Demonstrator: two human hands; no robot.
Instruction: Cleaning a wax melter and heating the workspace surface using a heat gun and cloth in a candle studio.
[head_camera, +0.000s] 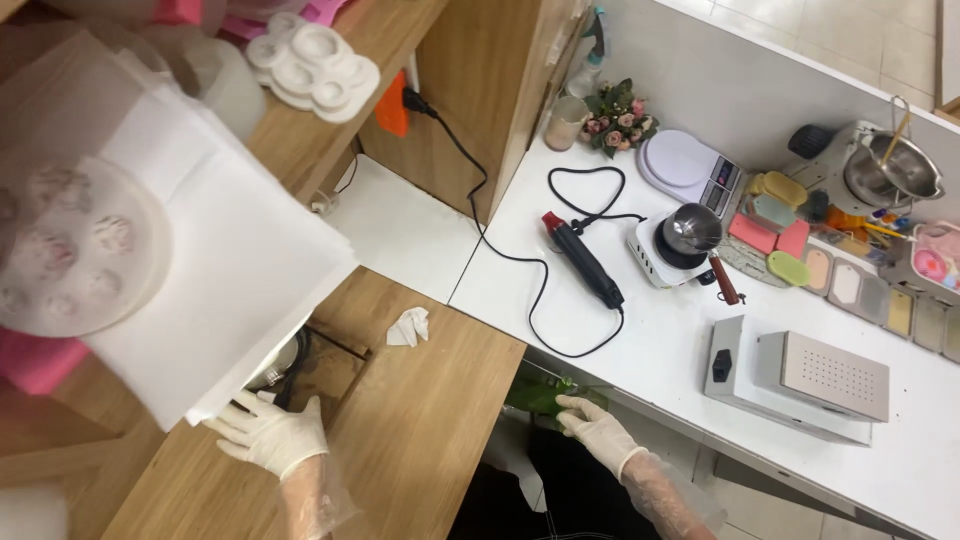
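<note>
At the bottom of the view, the left hand (268, 432), gloved in white, lay on the wooden counter (420, 420) with its fingers spread and bent under the corner of a stack of white sheets (215, 270). The fingertips touched the lowest sheets, seemingly to lift or steady the pile, which overhung the counter edge; no firm grasp could be made out. A clear round tray (75, 245) of pale moulded pieces rested on top of the stack at the left, so the pile probably needed support from below to stay level.

The right hand (597, 428), also gloved, reached down to a green object (545, 395) tucked just under the edge of the white table (660, 350). Its fingers were half curled over the thing and touching it, though whether they had closed around it could not be told.

On the table, well apart from both hands, a black heat gun (583, 262) lay on its side with its cord looped beside it, next to a small hotplate carrying a metal pot (690, 230). A scale (685, 165) stood near the wall, a grey metal box (800, 375) sat nearer the table's front edge, and a crumpled tissue (408, 327) lay on the counter.
</note>
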